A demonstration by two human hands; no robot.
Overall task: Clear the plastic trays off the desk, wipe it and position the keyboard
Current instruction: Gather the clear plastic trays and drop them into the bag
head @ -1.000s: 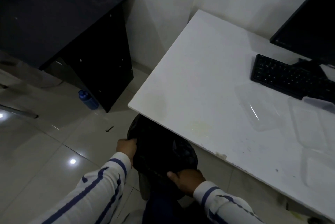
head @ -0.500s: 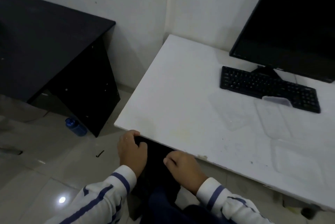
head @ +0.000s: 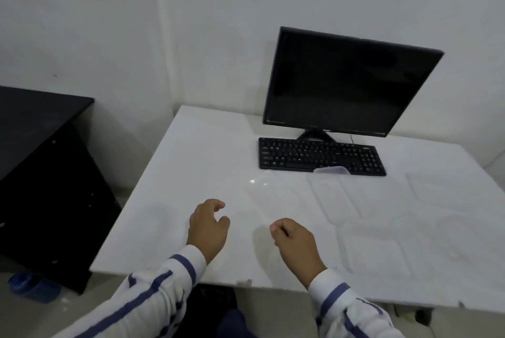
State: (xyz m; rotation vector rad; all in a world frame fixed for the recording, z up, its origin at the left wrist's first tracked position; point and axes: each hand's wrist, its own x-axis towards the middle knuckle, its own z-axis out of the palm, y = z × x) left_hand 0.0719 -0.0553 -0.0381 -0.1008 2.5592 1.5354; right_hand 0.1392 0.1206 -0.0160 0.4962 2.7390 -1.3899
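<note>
Fingers [head: 218,205] of my left hand [head: 207,225] and right hand [head: 295,239] curl loosely, empty, over the counter [head: 191,173]. Clear plastic trays [head: 336,201] lie at one to three o'clock, one touching the keyboard [head: 319,157]. They look light, thin, slippery, so I'd pinch a rim.

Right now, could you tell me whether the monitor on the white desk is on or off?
Off, it seems: the monitor has a uniformly black screen with no image or glow, standing behind the keyboard.
</note>
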